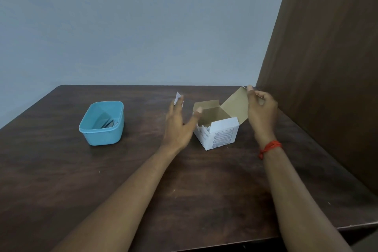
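Right of the frame's centre, on the dark bench (61, 170), stands an open white carton (222, 135). The right grip (260, 110) pinches the top corner of its raised brown lid flap (235, 104). Just left of the carton, the left grip (178, 127) has fingers spread, a small white slip (177, 96) pinched between two fingertips. A blue tub (102, 129) sits at the frame's middle left.

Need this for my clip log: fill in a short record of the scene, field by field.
left hand: holds a small white packet between its fingers, beside the box
right hand: pinches the flap, lifted open
box: white, open, on the table
tub: blue, left of the box, dark items inside
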Motion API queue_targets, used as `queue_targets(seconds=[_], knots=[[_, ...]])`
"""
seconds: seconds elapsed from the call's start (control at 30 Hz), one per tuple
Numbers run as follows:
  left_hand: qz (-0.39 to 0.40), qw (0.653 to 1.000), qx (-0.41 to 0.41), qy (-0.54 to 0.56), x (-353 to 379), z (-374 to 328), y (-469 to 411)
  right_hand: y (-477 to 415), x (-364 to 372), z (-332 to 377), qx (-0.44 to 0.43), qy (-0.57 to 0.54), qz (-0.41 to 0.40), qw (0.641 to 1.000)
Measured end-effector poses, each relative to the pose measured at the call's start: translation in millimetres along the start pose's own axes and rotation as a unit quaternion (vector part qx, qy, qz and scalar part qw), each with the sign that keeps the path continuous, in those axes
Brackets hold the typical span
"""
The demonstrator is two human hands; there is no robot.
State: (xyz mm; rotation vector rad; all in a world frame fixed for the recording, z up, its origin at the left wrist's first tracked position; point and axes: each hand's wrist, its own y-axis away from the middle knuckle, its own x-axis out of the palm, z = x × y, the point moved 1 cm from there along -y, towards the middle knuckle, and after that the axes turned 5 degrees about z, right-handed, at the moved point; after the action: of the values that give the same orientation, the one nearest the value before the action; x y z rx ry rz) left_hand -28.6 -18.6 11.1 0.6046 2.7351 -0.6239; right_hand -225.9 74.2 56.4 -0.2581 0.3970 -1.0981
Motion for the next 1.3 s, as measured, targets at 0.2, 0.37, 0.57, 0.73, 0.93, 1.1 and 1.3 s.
queue_targets(seconds=[0.2, 0.37, 0.57, 0.73, 0.93, 1.1, 1.3], knots=[[0.059, 0.998, 0.008, 0.018, 17, -4, 2, 8, 4, 8, -0.045, -0.005, -0.023, 0.999], [0.033, 0.998, 0.046, 0.005, 17, 3, -2, 21, 12, 20, -0.091, -0.042, 0.000, 0.995], [0.087, 0.994, 0.062, 0.034, 12, 4, 0, 59, 34, 23, -0.193, 0.053, 0.170, 0.965], [0.141, 0.986, 0.056, 0.070, 8, 7, 0, 69, 37, 14, -0.223, 0.121, 0.218, 0.942], [0.150, 0.986, 0.030, 0.068, 4, 9, 2, 70, 39, 16, -0.209, 0.141, 0.237, 0.938], [0.142, 0.989, 0.034, 0.037, 7, 10, 1, 66, 34, 21, -0.202, 0.135, 0.227, 0.943], [0.137, 0.990, 0.025, 0.025, 8, 15, -1, 68, 35, 21, -0.205, 0.149, 0.226, 0.941]])
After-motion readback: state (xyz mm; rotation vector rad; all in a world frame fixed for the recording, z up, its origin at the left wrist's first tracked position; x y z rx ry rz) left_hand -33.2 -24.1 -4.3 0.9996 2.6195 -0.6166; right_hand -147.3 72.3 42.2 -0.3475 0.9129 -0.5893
